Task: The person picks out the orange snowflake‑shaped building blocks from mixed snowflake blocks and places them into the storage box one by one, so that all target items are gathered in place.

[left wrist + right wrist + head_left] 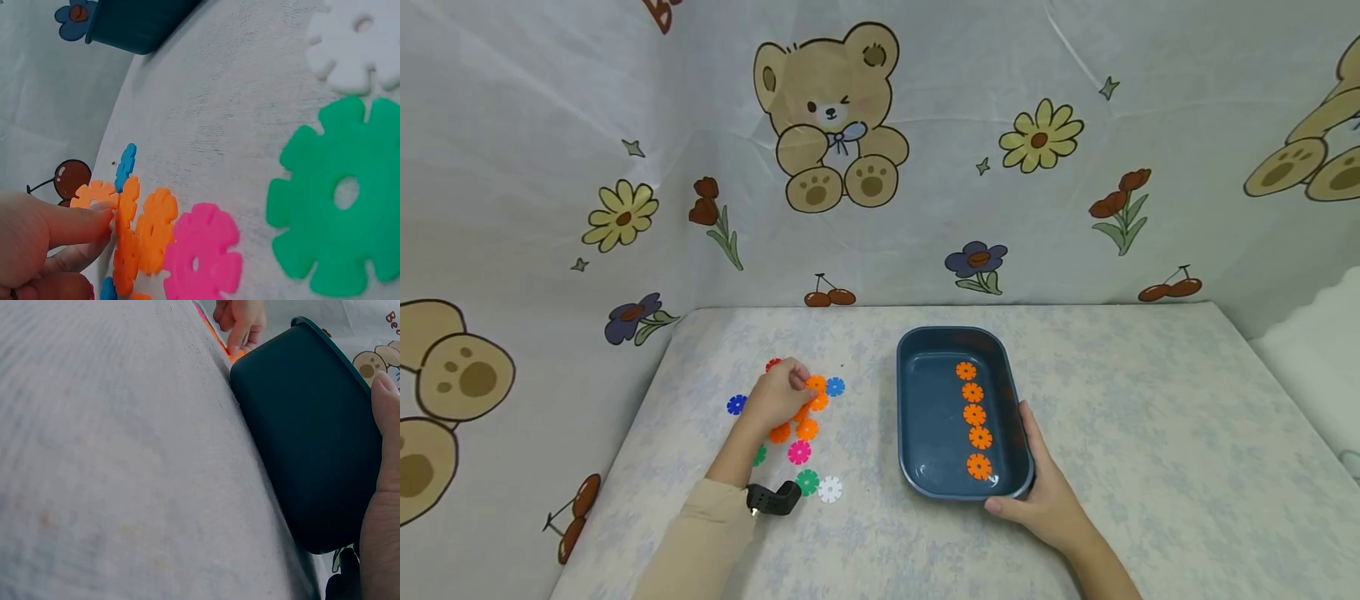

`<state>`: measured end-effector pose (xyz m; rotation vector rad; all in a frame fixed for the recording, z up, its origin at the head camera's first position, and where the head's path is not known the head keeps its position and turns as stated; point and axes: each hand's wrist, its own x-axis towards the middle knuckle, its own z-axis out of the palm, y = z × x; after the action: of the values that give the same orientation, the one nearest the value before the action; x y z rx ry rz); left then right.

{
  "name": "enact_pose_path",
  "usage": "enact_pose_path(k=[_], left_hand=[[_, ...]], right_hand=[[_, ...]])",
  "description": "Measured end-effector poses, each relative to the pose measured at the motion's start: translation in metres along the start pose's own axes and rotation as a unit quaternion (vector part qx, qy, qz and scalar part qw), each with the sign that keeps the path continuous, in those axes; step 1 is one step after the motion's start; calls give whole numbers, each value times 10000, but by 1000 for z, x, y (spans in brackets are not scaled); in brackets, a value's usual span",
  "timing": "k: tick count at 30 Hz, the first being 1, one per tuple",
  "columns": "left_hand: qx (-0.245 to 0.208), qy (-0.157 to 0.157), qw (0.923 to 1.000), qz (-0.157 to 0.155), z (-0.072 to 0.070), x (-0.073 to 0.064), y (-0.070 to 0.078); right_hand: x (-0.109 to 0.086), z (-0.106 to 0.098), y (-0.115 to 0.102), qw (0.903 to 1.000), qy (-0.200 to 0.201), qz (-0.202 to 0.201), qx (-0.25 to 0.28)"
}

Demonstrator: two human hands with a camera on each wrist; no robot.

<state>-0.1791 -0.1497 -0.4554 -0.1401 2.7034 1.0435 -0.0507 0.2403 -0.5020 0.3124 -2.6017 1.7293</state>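
Note:
At the left of the head view, my left hand (pixel 781 396) is over a loose group of flower-shaped plastic discs. In the left wrist view its thumb and finger pinch an orange disc (pixel 94 190), tilted up from the table. More orange discs (pixel 156 228) lie right beside the fingertips, some overlapping. A dark blue rectangular tray (pixel 928 433) stands to the right, with a column of several orange discs (pixel 974 407) on its floor. My right hand (pixel 1037 492) grips the tray's near right corner, thumb at the front rim and fingers along the side.
Around the left hand lie a pink disc (pixel 800 452), a white disc (pixel 831 490), a light blue disc (pixel 836 387), a dark blue disc (pixel 737 405) and green discs (pixel 807 482). A printed cloth (pixel 925 250) hangs behind the table.

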Motion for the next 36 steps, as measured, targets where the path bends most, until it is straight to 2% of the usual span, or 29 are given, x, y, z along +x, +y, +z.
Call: enact_pose_path(k=[3,6,9,12,17,20,22,25,27,29,32,36], left_hand=[[-164,81,9997,135,0,-4,4],[-482,8,9981,389,-2,-8,14],[-781,-171,9939,762,-5,-14,31],[-891,-304,9895,1101,-3,-18,56],[-900,-462,9841,1459,15,-23,99],[-951,-589,9822,1508,31,-23,119],[-887,-568,9830,1503,42,-22,129],[-527,-370,9857,1558,57,-21,141],[-98,-172,9861,1647,66,-19,148],[442,44,9833,1767,76,-16,153],[1267,295,9716,1978,88,-12,159],[2174,402,9490,2248,97,-5,164]], right_hand=[[0,0,0,10000,2,13,32],[0,0,1,10000,16,22,29],[0,0,1,10000,28,20,9],[0,0,1,10000,27,17,-15],[0,0,1,10000,32,23,-70],[0,0,1,9999,31,37,-92],[0,1,1,9999,29,43,-137],[1,1,0,9999,22,49,-123],[1,1,0,9999,33,41,-133],[0,1,0,9999,33,28,-97],[0,1,0,9999,27,3,-105],[0,0,0,10000,24,-15,-94]])
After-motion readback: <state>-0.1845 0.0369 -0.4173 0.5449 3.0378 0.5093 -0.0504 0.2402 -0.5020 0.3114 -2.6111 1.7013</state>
